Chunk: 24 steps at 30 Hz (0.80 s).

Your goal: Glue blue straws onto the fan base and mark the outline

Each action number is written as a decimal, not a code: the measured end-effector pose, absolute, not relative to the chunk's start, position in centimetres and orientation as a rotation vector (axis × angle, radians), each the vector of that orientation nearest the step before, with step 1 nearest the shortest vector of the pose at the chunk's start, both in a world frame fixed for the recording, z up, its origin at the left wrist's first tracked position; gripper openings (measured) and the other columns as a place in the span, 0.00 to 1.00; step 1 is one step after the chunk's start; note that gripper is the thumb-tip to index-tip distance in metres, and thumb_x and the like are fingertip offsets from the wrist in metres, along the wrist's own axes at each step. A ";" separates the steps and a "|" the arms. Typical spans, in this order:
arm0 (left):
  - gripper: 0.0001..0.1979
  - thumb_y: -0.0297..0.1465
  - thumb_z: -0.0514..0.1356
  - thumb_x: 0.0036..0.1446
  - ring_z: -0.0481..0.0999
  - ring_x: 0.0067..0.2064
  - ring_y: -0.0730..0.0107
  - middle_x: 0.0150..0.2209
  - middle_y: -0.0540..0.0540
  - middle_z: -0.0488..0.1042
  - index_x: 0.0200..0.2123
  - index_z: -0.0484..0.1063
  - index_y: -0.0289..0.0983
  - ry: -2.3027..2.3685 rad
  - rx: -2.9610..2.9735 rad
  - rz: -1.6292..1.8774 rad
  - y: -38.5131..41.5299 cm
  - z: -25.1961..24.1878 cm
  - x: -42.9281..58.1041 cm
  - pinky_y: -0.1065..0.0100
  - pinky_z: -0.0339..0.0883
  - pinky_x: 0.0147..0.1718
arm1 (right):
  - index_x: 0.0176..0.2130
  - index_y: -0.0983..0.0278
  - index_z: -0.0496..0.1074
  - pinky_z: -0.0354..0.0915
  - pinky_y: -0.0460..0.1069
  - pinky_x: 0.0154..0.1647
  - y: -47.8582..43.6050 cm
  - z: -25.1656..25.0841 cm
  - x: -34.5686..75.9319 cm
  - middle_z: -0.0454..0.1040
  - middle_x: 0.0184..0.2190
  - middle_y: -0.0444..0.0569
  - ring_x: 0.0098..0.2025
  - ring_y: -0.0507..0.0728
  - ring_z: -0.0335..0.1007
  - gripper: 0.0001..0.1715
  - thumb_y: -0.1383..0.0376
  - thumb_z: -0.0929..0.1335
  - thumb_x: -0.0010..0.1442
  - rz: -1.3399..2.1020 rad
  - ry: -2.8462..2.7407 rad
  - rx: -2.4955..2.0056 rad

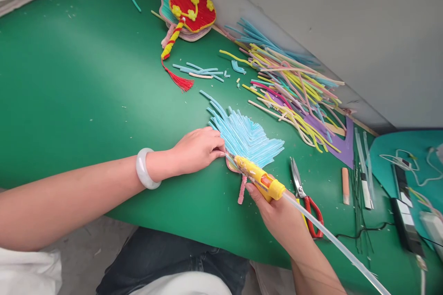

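My right hand point(280, 216) is wrapped round a yellow hot glue gun point(256, 173), and a long clear glue stick point(332, 237) runs out of its back. The gun's nozzle is close to the fingertips of my left hand point(199, 150). Those fingers are pinched on the end of a light-blue pipe cleaner point(227, 155), mostly hidden by the hand and the nozzle. Beside it lies a fan-shaped piece point(249, 138) covered in rows of blue pipe cleaners, their ends sticking out unevenly. A pink twisted handle point(242, 190) points from it toward me.
Loose coloured pipe cleaners point(294, 83) are heaped by the wall, partly on purple sheet point(320, 129). Red-handled scissors point(313, 216) lie right of my right hand. A finished red fan point(192, 4) with a tassel rests at the back. A power strip point(406, 226) is at far right.
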<state>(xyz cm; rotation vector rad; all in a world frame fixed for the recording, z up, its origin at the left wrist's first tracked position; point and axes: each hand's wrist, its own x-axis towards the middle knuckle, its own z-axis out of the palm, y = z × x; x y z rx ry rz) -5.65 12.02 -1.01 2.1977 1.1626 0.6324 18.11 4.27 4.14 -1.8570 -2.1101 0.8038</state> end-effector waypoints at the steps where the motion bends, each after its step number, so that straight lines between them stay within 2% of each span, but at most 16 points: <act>1: 0.05 0.31 0.61 0.62 0.71 0.39 0.65 0.33 0.48 0.75 0.33 0.75 0.38 1.163 2.200 0.637 12.0 -1.1 -5.7 0.65 0.63 0.37 | 0.37 0.58 0.79 0.72 0.51 0.39 4.2 4.1 18.2 0.81 0.39 0.49 0.42 0.61 0.78 0.19 0.51 0.64 0.66 0.816 -2.102 -1.850; 11: 0.05 0.31 0.61 0.62 0.71 0.40 0.64 0.34 0.48 0.76 0.33 0.75 0.38 1.175 2.192 0.608 12.1 -0.9 -5.6 0.65 0.64 0.38 | 0.34 0.58 0.78 0.71 0.51 0.39 3.9 4.2 18.5 0.81 0.39 0.48 0.42 0.60 0.78 0.18 0.52 0.64 0.66 0.792 -2.106 -1.836; 18: 0.05 0.31 0.61 0.62 0.71 0.39 0.64 0.34 0.48 0.75 0.33 0.75 0.38 1.160 2.199 0.637 12.1 -1.0 -5.6 0.65 0.63 0.38 | 0.33 0.58 0.77 0.67 0.49 0.31 3.6 4.6 18.5 0.79 0.31 0.46 0.33 0.58 0.76 0.20 0.49 0.64 0.65 0.778 -2.099 -1.885; 24: 0.05 0.30 0.62 0.62 0.72 0.40 0.64 0.34 0.48 0.76 0.33 0.76 0.38 1.172 2.185 0.614 12.1 -0.8 -5.5 0.65 0.64 0.38 | 0.32 0.59 0.75 0.67 0.50 0.29 3.5 4.4 18.8 0.77 0.26 0.46 0.29 0.57 0.74 0.22 0.47 0.64 0.64 0.756 -2.076 -1.916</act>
